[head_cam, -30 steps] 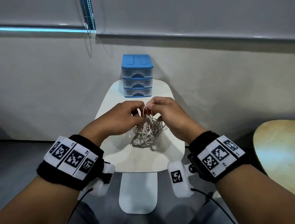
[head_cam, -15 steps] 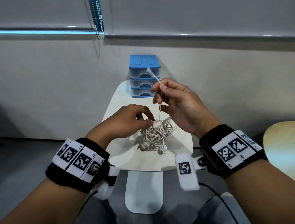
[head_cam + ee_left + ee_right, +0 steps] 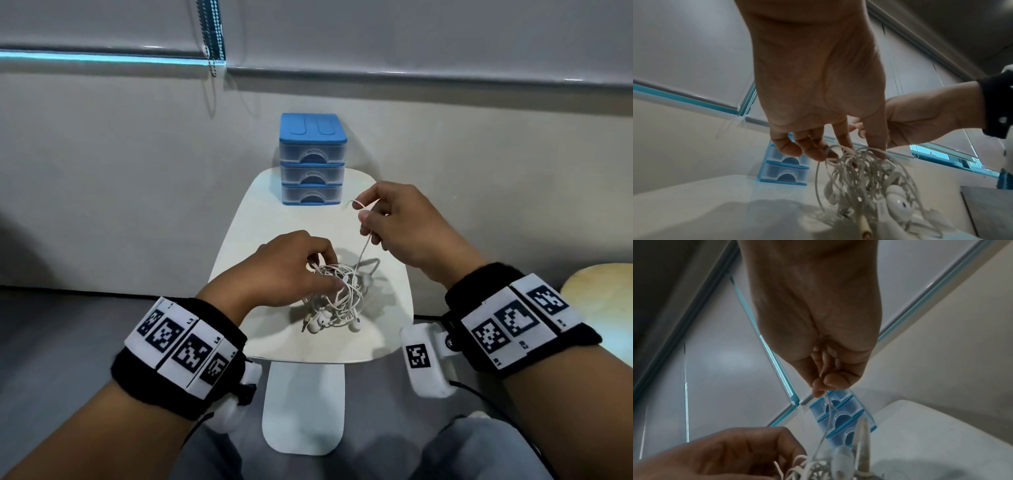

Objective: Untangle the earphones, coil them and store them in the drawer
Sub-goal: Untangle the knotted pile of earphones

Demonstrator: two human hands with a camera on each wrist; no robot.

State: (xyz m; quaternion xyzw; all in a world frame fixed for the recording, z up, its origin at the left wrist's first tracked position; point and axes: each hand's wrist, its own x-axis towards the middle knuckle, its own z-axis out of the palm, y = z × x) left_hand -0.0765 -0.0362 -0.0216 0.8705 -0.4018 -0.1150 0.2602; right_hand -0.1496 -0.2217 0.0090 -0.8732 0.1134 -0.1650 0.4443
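A tangled bundle of white earphones (image 3: 337, 298) (image 3: 865, 181) hangs just above the small white table (image 3: 274, 233). My left hand (image 3: 322, 270) (image 3: 830, 151) grips the top of the bundle with curled fingers. My right hand (image 3: 368, 214) (image 3: 823, 386) is raised to the right and pinches one strand of the cable (image 3: 362, 251) (image 3: 828, 415) between thumb and forefinger, drawn taut up out of the tangle. Two earbuds (image 3: 318, 323) dangle at the bundle's near side. The blue three-drawer unit (image 3: 312, 159) (image 3: 842, 417) stands at the table's far edge, all drawers closed.
A grey wall runs behind the table, with a roller blind and bead chain (image 3: 214, 37) above. A round wooden table (image 3: 603, 294) shows at the right edge. The floor is dark grey, and my knees are below.
My right hand came down from beside the drawer unit's top and slid along the strand, which is now shorter above the pinch. My left hand shifted its grip onto the bundle's top.
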